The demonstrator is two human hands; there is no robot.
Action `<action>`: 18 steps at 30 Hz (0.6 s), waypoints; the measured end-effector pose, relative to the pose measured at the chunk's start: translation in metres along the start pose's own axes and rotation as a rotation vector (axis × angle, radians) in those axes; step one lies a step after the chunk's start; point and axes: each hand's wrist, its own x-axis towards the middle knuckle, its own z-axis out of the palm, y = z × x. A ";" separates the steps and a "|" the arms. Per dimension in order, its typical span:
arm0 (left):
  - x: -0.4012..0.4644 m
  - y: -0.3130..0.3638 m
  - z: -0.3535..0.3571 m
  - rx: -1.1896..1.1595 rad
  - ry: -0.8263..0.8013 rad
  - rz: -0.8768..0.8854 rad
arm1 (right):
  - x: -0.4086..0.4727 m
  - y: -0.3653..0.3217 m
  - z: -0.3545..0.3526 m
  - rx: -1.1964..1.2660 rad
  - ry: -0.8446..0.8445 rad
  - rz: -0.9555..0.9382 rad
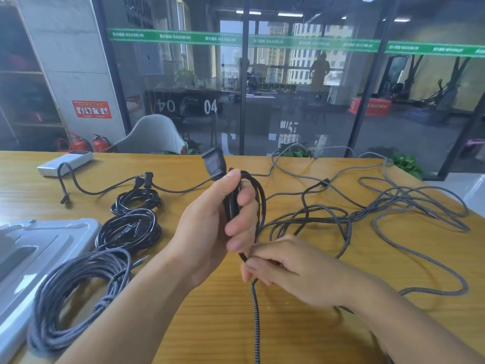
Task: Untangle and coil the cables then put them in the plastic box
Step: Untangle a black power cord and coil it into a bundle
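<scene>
A few loops of a dark braided cable [258,203] are held upright above the wooden bench [210,311] by the left hand [210,229], whose fingers and thumb are curled round the bundle; a black plug [214,162] sticks up just past the thumb. Directly below it, the same cable is pinched between the thumb and fingers of the right hand [286,269], and from that hand a striped length is seen running down toward the near edge of the bench. The two hands are close together, almost touching, and both are clamped on this cable. To the right, a loose tangle of grey and dark cables [380,208] is spread over the bench, with strands reaching to the far edge. To the left, three finished coils lie in a row: a large grey braided coil [78,292] nearest, a glossy black coil [128,229] behind it, and a smaller black coil [136,199] beyond that. The grey coil is touching or overlapping the edge of the translucent plastic box [34,248] at the left edge of the bench; whether any cable lies inside the box cannot be told. A pale rectangular power bank [65,162] rests at the far left, with a dark cable [78,187] trailing beside it across the bench.
</scene>
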 end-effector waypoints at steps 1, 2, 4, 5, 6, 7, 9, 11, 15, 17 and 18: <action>0.000 0.001 -0.001 -0.016 -0.040 -0.022 | 0.000 0.003 -0.001 -0.023 0.006 0.016; -0.001 0.001 -0.002 -0.023 -0.079 -0.044 | 0.001 0.006 -0.001 -0.061 0.012 0.032; -0.002 0.004 -0.004 -0.014 -0.153 -0.087 | 0.001 0.012 -0.005 -0.191 0.021 0.066; -0.002 0.006 -0.005 -0.001 -0.187 -0.107 | 0.000 0.017 -0.009 -0.252 0.034 0.099; -0.003 0.008 -0.008 0.021 -0.216 -0.122 | -0.002 0.022 -0.014 -0.287 0.065 0.133; -0.003 0.011 -0.010 0.049 -0.240 -0.133 | -0.004 0.028 -0.022 -0.299 0.113 0.152; -0.004 0.016 -0.016 0.098 -0.276 -0.148 | -0.011 0.043 -0.038 -0.323 0.244 0.141; -0.004 0.019 -0.020 0.127 -0.282 -0.174 | -0.020 0.055 -0.054 -0.323 0.371 0.148; -0.004 0.016 -0.017 0.239 -0.262 -0.222 | -0.021 0.055 -0.063 -0.395 0.592 0.095; -0.003 0.011 -0.012 0.318 -0.264 -0.233 | -0.015 0.047 -0.058 -0.542 0.785 -0.001; -0.003 0.008 -0.010 0.355 -0.268 -0.237 | -0.012 0.041 -0.055 -0.602 0.892 -0.032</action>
